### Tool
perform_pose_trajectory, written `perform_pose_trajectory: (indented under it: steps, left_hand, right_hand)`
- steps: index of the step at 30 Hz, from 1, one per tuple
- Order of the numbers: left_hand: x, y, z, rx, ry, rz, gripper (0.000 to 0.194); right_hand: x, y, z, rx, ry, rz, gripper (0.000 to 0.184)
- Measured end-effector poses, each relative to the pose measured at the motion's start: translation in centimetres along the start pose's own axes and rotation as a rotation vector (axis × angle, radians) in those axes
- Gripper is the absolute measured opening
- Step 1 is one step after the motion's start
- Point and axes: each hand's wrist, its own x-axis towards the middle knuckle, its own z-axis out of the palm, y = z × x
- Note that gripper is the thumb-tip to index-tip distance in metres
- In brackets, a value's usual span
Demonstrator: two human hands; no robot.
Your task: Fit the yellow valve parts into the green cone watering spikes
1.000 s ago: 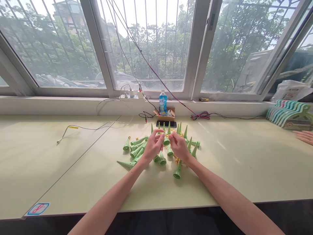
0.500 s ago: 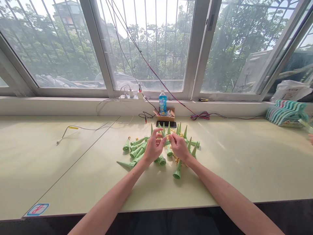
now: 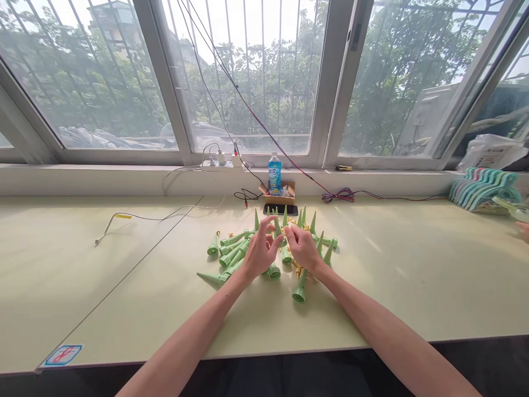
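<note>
My left hand holds a green plastic cone spike between thumb and fingers, its narrow tip pointing up. Close beside it, my right hand is closed in a pinch near the cone's side; what sits between those fingertips is too small to make out. Around both hands lie several more green cone spikes, some on their sides with hollow threaded ends showing, others standing point up. Small yellow plastic pieces are scattered among them, partly hidden by my right hand.
Behind the cones lie a black phone and a small cardboard box by a blue bottle. Cables run along the back. At far right are teal hangers and another person's hand.
The cone in my left hand has turned slightly more upright, with both hands almost in place. At the right edge, the other person's hand has moved further into view with a pale green item.
</note>
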Motion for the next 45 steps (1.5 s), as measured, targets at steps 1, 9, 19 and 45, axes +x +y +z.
perform_pose_trajectory:
  steps: [1,9,19,45]
  left_hand:
    - [0.0,0.0,0.0,-0.002,0.001,-0.001,0.050]
    - [0.5,1.0,0.0,-0.082,0.145,-0.146,0.045]
    - [0.8,0.9,-0.4,-0.382,-0.013,-0.477,0.044]
    - [0.4,1.3,-0.3,-0.230,-0.047,-0.310,0.042]
  right_hand:
    - [0.0,0.0,0.0,0.002,0.006,-0.002,0.043]
    - [-0.1,0.0,-0.1,0.018,0.102,-0.012,0.040]
    - [-0.3,0.6,0.0,0.025,0.001,-0.077,0.033]
    - [-0.1,0.3,-0.2,0.012,0.025,-0.007,0.040]
